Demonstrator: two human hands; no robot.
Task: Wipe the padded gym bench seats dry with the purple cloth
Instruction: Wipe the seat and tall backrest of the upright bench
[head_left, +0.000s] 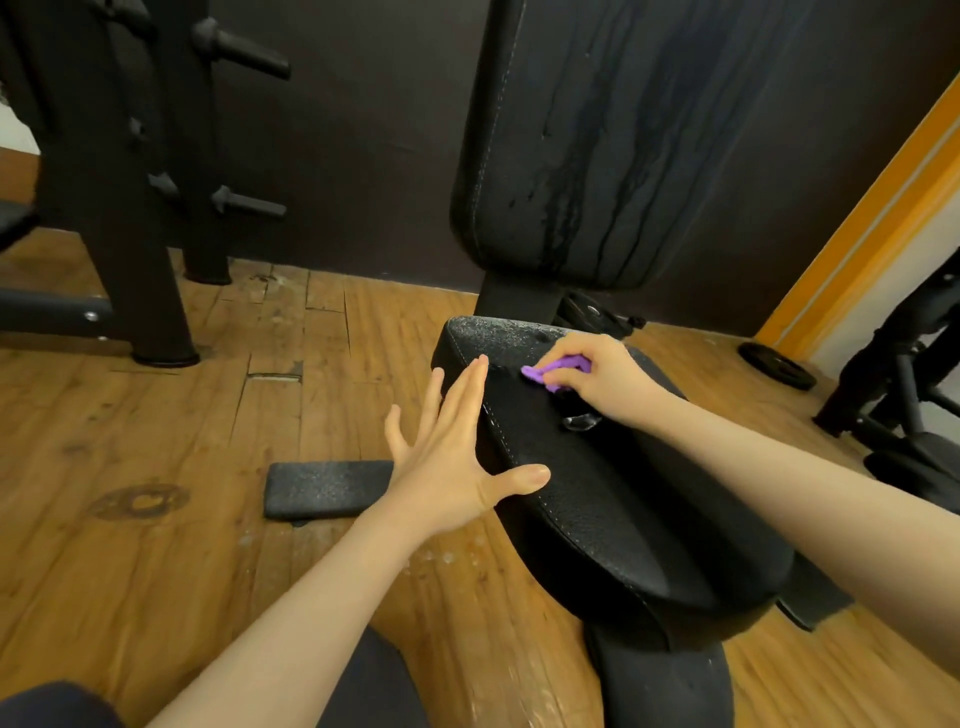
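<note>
On the seat's (597, 499) far end, your right hand (597, 371) has its fingers clamped on the cloth (550, 370); your left hand (452, 457), fingers apart and straight, rests at the seat's left edge.

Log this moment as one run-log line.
right hand: grips purple cloth on seat pad | left hand: open beside seat | backrest: wet streaks

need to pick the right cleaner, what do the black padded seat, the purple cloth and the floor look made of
Black padded seat: likely vinyl or faux leather, a pebbled semi-matte grain with pale stitched seams and water lying on it. Purple cloth: soft fabric, bunched under the right hand; weave too small to tell. Brown plank floor: wood or wood-look, with grain, knots and cracks.
</note>
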